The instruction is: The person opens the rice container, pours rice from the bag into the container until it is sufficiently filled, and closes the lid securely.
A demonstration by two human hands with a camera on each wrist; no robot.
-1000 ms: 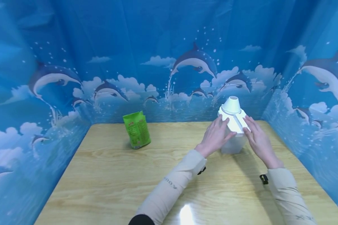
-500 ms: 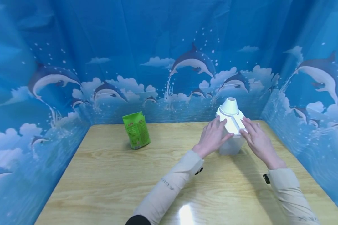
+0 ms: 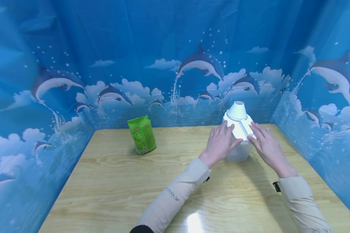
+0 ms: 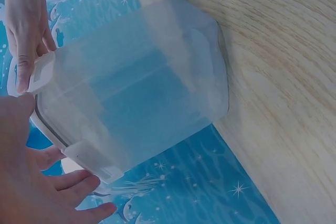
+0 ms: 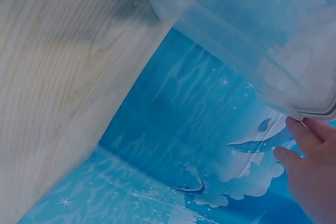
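Observation:
Toward the back right of the table stands a translucent storage container (image 3: 237,154) with a white lid (image 3: 241,130). A white cone-shaped piece (image 3: 238,110), round and hollow at its top, sits on the lid's far part. My left hand (image 3: 217,145) touches the lid's left side, thumb at the front edge and fingers extended. In the left wrist view its fingers lie beside a white side latch (image 4: 94,161) that hangs over the container's wall. Opposite, my right hand (image 3: 267,147) rests its fingers on the lid's right edge. The right wrist view shows its fingertips touching the rim from outside.
A green printed bag (image 3: 142,135) stands upright at the back left of the wooden table (image 3: 113,181). Blue dolphin-print sheeting (image 3: 151,77) surrounds the table at the back and both sides, close behind the container.
In the head view the container and both hands have shifted slightly left and nearer, partly along with the camera. Both hands stay at the lid's sides, and the green bag stays in place.

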